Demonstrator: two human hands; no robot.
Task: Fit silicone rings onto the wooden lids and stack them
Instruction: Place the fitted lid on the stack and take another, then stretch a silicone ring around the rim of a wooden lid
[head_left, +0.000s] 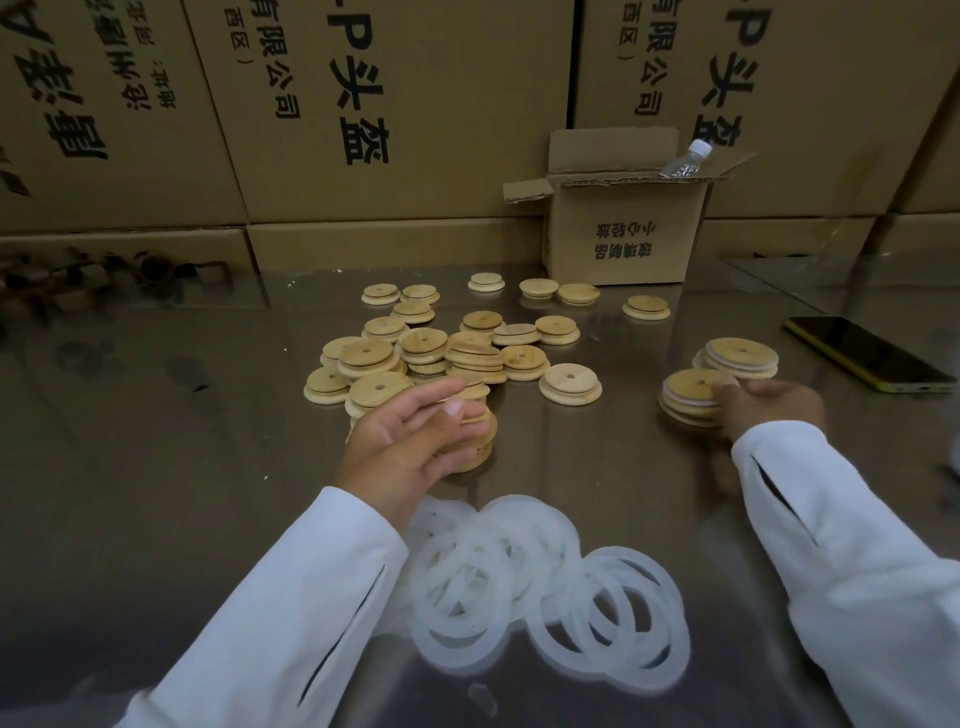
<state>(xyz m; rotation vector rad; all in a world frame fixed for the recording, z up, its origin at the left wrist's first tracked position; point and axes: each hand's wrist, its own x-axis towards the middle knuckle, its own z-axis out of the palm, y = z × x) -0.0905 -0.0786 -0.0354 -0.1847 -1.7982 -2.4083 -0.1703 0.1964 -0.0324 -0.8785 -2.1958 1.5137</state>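
Several round wooden lids (441, 348) with centre holes lie piled on the steel table (156, 441). My left hand (410, 441) grips a lid (478, 441) at the pile's near edge, thumb on top and fingers round it. My right hand (769, 410) holds the side of a short stack of ringed lids (691, 397) at the right. A second ringed stack (740, 358) stands just behind it. Several translucent white silicone rings (545, 587) lie overlapping near the table's front, between my sleeves.
An open small cardboard box (623, 234) with a plastic bottle (685, 161) in it stands at the back. Large printed cartons (363, 104) wall off the rear. A yellow-edged phone (867, 353) lies at the right. Dark small parts (104, 280) sit at the back left.
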